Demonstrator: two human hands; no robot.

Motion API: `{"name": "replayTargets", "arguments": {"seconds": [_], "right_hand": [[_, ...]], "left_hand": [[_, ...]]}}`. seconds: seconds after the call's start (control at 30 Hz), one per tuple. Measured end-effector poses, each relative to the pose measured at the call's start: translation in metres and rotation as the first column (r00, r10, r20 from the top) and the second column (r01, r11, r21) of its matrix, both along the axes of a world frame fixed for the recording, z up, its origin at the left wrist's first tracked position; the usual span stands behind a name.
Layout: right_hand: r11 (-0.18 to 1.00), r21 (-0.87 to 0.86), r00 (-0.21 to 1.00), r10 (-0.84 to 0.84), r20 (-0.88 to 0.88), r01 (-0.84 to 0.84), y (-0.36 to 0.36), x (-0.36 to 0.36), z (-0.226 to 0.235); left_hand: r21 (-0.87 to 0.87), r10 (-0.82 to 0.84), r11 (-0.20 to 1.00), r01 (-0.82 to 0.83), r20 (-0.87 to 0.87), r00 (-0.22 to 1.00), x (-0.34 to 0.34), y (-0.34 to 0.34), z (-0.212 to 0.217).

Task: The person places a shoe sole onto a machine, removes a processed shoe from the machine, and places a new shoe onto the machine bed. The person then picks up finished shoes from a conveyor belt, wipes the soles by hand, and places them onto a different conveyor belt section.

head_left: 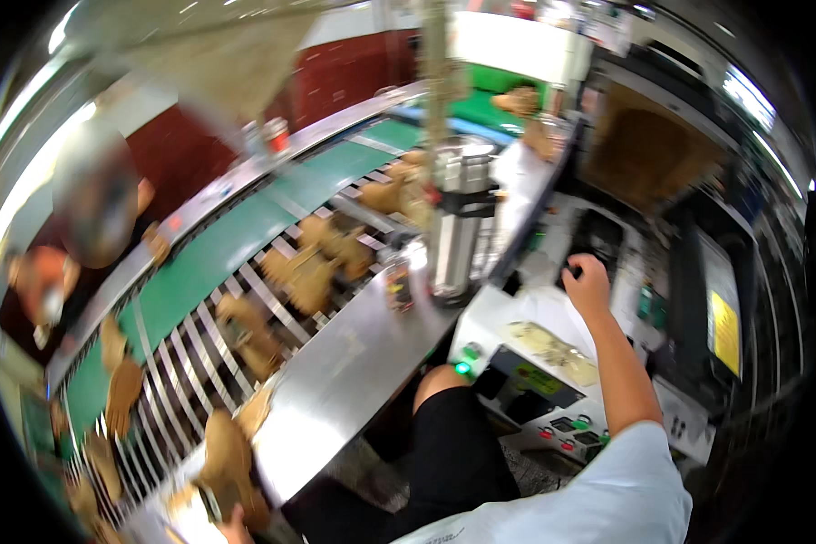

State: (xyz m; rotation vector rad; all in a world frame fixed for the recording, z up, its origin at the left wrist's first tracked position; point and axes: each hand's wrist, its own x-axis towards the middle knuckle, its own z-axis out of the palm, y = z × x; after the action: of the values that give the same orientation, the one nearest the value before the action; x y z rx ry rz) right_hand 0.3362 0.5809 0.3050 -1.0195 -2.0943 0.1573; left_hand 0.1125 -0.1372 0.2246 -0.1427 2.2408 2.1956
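We see the right hand [588, 283] stretched forward to the black part of the machine [597, 238], with fingers curled on it; if it really grips something, we cannot tell. The left hand [236, 526] is at the lower edge, mostly cut off, touching a tan soft piece [225, 458] that lies on the rail conveyor with metal bars [195, 349]. More tan pieces [322, 263] lie further along the green belt [218, 249]. A shiny steel cylinder [458, 222] stands between conveyor and machine. A lit green button [462, 368] is near the knee.
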Motion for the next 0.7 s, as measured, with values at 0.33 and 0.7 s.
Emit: {"name": "replayTargets", "arguments": {"seconds": [0.33, 0.7], "right_hand": [[0.835, 0.032, 0.834, 0.551, -0.024, -0.550, -0.211, -0.039, -0.020], [0.366, -0.669, 0.463, 0.886, 0.037, -0.647, -0.370, -0.185, -0.099]], "left_hand": [[0.704, -0.003, 0.709, -0.039, 0.058, 0.998, -0.146, -0.013, -0.018], [-0.112, 0.071, 0.990, -0.090, -0.158, 0.985, -0.313, 0.146, -0.101]]}}
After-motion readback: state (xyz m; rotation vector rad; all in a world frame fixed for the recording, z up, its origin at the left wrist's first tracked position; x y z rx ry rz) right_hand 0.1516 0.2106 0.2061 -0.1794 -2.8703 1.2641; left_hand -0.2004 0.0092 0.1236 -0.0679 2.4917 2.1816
